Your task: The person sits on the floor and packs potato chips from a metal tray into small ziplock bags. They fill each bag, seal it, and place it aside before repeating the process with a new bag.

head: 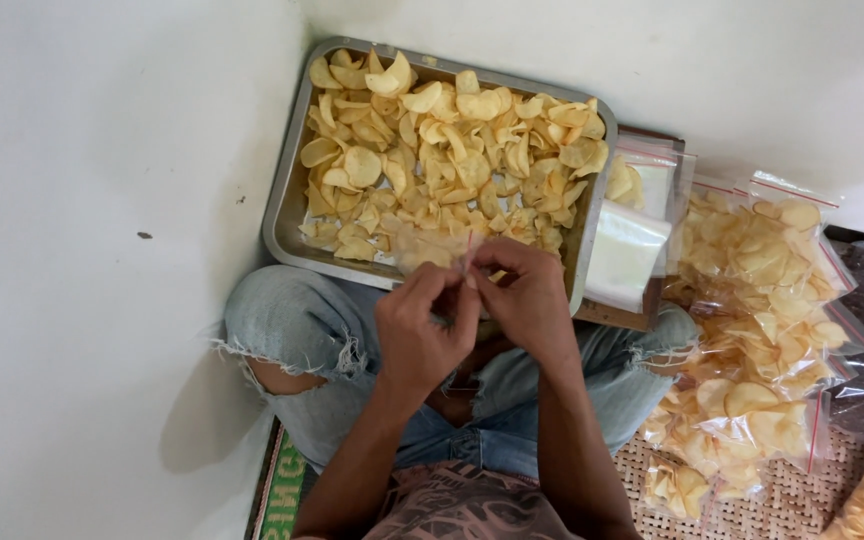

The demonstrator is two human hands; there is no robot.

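Sealing a small clear bag of chips at the lap, mid-frame.

Both hands meet just below the tray: the left hand (420, 325) and right hand (524, 300) each pinch the top edge of a small clear zip bag (432, 248) with closed fingertips, the bag's body lying over the near rim of the metal tray (282, 215), which is heaped with pale chips (452, 150) in the upper middle of the frame. The step looks like pressing the strip shut (how much is already closed cannot be told); finishing calls for a firm pinch run along the whole edge. Filled bags (762, 310) pile up at right.
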